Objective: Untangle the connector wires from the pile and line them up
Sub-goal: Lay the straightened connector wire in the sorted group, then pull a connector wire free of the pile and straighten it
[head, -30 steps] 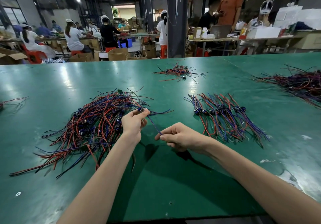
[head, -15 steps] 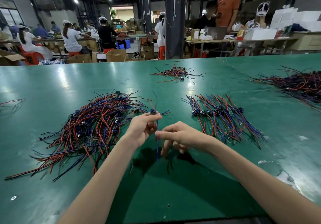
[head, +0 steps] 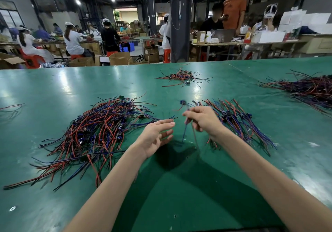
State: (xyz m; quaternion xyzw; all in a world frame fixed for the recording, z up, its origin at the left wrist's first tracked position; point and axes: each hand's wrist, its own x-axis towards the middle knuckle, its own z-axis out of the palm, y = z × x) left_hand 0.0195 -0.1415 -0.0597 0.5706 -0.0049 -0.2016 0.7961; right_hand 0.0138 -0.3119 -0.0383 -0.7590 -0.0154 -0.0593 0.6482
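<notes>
A tangled pile of red, blue and black connector wires point(head: 97, 134) lies on the green table point(head: 53, 91) to the left. To the right, a lined-up row of wires point(head: 239, 122) lies with its dark connectors side by side. My right hand point(head: 203, 120) pinches one connector wire point(head: 184, 132) just left of that row; its blue connector sticks up above my fingers and its leads hang below, blurred. My left hand point(head: 158, 136) hovers open, palm turned right, between the pile and the held wire, holding nothing.
A smaller wire pile point(head: 181, 78) lies farther back at the centre, and a large dark pile point(head: 309, 89) at the far right. A few stray wires point(head: 10, 107) show at the left edge. Beyond the table, people sit at other benches with cardboard boxes.
My left hand has let go of the wire's connector and opened. My right hand has carried the wire up and to the right, toward the lined-up row.
</notes>
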